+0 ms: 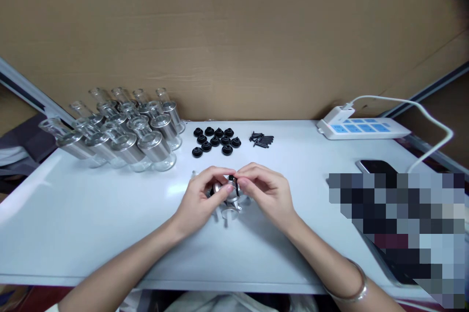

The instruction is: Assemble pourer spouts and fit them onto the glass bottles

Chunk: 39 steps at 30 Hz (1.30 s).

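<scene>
White tabletop before a brown cardboard wall. Left hand cradling a small silver metal-and-glass fitting at centre, just above the surface; right hand pinching a small black rubber cap against it. Likely to slip from the fingertips and roll toward the loose black caps and dark screws.

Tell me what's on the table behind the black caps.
Behind the black caps only bare white table shows, up to the cardboard wall. The glass pieces stand to their left, and the screws lie to their right.
</scene>
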{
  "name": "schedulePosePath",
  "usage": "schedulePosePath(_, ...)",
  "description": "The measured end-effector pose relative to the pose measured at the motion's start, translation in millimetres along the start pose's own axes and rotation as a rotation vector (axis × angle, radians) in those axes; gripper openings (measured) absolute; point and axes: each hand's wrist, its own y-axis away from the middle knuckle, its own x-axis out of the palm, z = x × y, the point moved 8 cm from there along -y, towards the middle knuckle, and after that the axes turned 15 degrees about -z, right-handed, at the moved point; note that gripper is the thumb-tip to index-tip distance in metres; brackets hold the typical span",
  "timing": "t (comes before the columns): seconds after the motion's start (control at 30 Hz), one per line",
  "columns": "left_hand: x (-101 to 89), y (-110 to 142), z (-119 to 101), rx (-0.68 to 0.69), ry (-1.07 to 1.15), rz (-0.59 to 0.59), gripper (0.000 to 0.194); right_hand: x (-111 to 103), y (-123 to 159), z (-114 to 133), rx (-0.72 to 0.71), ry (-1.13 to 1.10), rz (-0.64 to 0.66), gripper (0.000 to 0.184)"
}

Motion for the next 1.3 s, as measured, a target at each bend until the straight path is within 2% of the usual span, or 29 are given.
schedulePosePath(0.17, -6.8, -5, 0, -0.043, 0.06, -0.088, 0.02, 7, 5, 7, -0.098, 0.06, 0.106, 0.026)
schedulePosePath(0.43, -11.5, -11, 9, -0.17, 0.241, -0.168, 0.019, 11, 12, 11, -0.286, 0.136, 0.144, 0.045)
schedulePosePath(0.63, -9.0, -10, 16, -0.291, 0.387, -0.171, 0.023, 15, 16, 12, -0.392, 0.253, 0.179, 0.062)
schedulePosePath(0.77, -8.3, -8, 17, -0.317, 0.391, -0.172, 0.024, 13, 16, 16, -0.436, 0.278, 0.128, 0.056)
schedulePosePath(0.9, -9.0, -8, 20, -0.358, 0.401, -0.185, 0.025, 12, 15, 21, -0.469, 0.254, 0.143, 0.045)
schedulePosePath(1.03, -6.1, -7, 17, -0.377, 0.42, -0.147, 0.027, 10, 12, 24, -0.483, 0.228, 0.154, 0.041)
schedulePosePath(1.3, -8.4, -7, 13, -0.348, 0.4, -0.187, 0.025, 8, 10, 18, -0.37, 0.183, 0.167, 0.04)
